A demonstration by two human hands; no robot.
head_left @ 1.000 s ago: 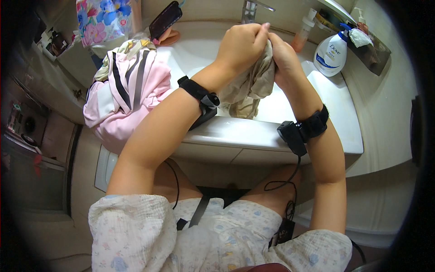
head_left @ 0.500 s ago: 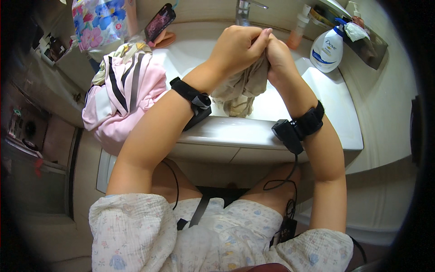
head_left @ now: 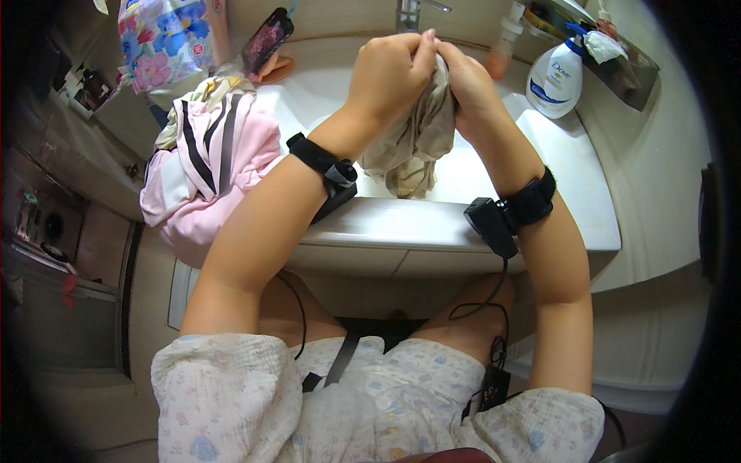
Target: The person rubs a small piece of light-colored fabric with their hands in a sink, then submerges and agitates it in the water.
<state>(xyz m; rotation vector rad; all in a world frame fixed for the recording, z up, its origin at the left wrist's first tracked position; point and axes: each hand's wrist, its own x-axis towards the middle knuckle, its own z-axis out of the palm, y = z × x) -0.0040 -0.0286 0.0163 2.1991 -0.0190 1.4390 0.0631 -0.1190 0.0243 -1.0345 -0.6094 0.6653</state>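
Note:
A wet-looking beige-brown cloth garment (head_left: 409,150) hangs over the white sink (head_left: 386,221), bunched at the top and trailing its lower end into the basin. My left hand (head_left: 391,73) is closed around its upper part in a fist, the thumb pointing up. Beside it, my right hand (head_left: 468,83) grips the same cloth from the right, with its fingers partly hidden behind the fabric. Both hands are just in front of the chrome faucet (head_left: 408,17). What kind of garment it is, I cannot tell.
Pink clothing with dark stripes (head_left: 220,166) is heaped on the sink's left edge. Behind it are a flowered package (head_left: 174,42) and a phone (head_left: 268,38) on a stand. A white pump bottle (head_left: 554,79) and a pinkish bottle (head_left: 503,50) stand at the right back.
Both hands have shifted slightly left and toward the faucet. Between them a gap has widened at the top, so more of the cloth shows along my right palm.

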